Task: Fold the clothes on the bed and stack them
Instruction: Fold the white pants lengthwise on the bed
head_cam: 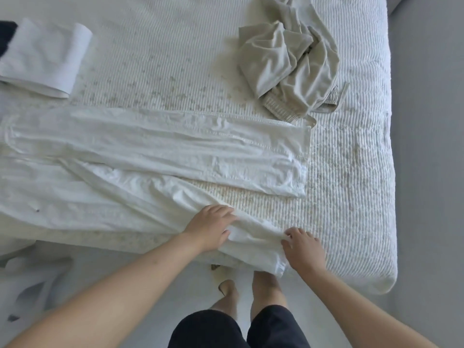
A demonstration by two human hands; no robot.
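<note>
White trousers (155, 146) lie spread across the bed (351, 172), legs running to the right. The far leg lies flat; the near leg (256, 237) droops over the bed's front edge. My left hand (211, 227) grips the near leg's cloth, thumb under a fold. My right hand (302, 247) pinches the hem end of the same leg at the bed's edge. A crumpled beige garment (288, 64) sits at the back right. A folded white garment (42, 56) lies at the back left.
A dark item (6, 36) peeks in at the far left edge beside the folded garment. My bare feet (251, 292) stand on the pale floor by the bed. More white cloth (30, 280) hangs low at the left.
</note>
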